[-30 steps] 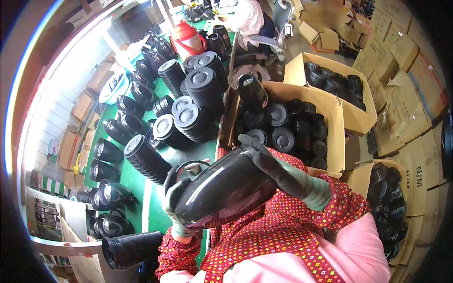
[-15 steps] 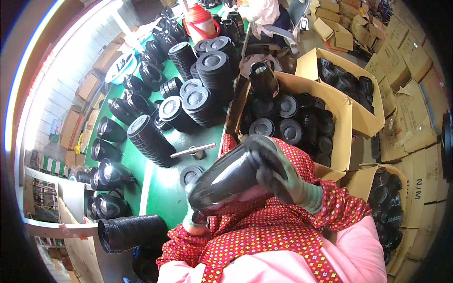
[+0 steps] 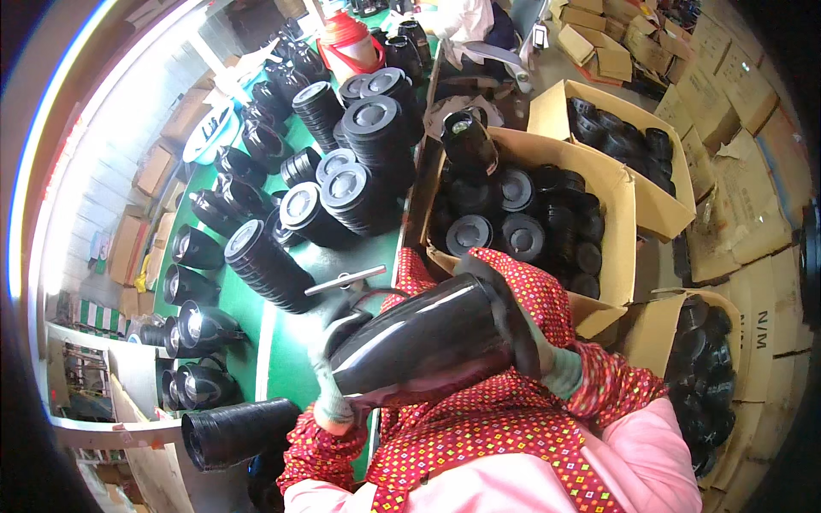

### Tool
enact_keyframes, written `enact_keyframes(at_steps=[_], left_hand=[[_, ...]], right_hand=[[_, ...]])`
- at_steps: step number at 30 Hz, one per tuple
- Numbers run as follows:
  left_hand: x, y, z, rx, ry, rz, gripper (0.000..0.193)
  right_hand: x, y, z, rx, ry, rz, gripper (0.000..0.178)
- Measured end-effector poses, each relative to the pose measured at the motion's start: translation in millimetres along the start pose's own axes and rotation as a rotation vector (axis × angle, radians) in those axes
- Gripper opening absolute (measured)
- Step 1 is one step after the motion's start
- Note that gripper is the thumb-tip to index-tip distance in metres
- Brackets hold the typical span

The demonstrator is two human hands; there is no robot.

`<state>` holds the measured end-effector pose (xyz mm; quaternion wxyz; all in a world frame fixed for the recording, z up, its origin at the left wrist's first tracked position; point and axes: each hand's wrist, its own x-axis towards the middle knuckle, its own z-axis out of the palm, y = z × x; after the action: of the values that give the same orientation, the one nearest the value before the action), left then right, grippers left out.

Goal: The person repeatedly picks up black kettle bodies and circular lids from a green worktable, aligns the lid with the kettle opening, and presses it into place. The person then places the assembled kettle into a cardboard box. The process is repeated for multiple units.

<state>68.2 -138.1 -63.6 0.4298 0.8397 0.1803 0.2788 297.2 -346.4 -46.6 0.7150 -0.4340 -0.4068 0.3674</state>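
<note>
I hold a glossy black tapered plastic shell almost level in front of my apron. At its narrower left end, my left hand, in a pale green and black glove, is closed round it. My right hand, gloved alike, presses against the wide right end with its fingers wrapped over the rim. The inside of the shell is hidden. Just beyond it, a flat metal bar tool lies on the green table. A leaning stack of black round lids stands beside that tool.
More lid stacks and glossy black jugs crowd the table. A red and white cooler jug stands at the back. Open cartons of black parts sit on the right. A black ribbed stack lies at the near left corner.
The shell has turned a little towards level. My right hand has shifted at its wide end, and my left hand has come further round the left end. The view has shifted slightly.
</note>
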Motion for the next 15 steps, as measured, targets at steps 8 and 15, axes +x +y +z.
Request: enact_keyframes(at_steps=[8, 15], left_hand=[[-1.3, -6.0, 2.2, -0.574, 0.026, -0.422, 0.053], [53.1, 44.6, -1.1, -0.052, 0.045, 0.010, 0.035]], right_hand=[[10.8, -25.6, -4.7, -0.304, -0.108, -0.202, 0.082], [12.5, 7.0, 2.5, 0.354, 0.233, 0.066, 0.057]])
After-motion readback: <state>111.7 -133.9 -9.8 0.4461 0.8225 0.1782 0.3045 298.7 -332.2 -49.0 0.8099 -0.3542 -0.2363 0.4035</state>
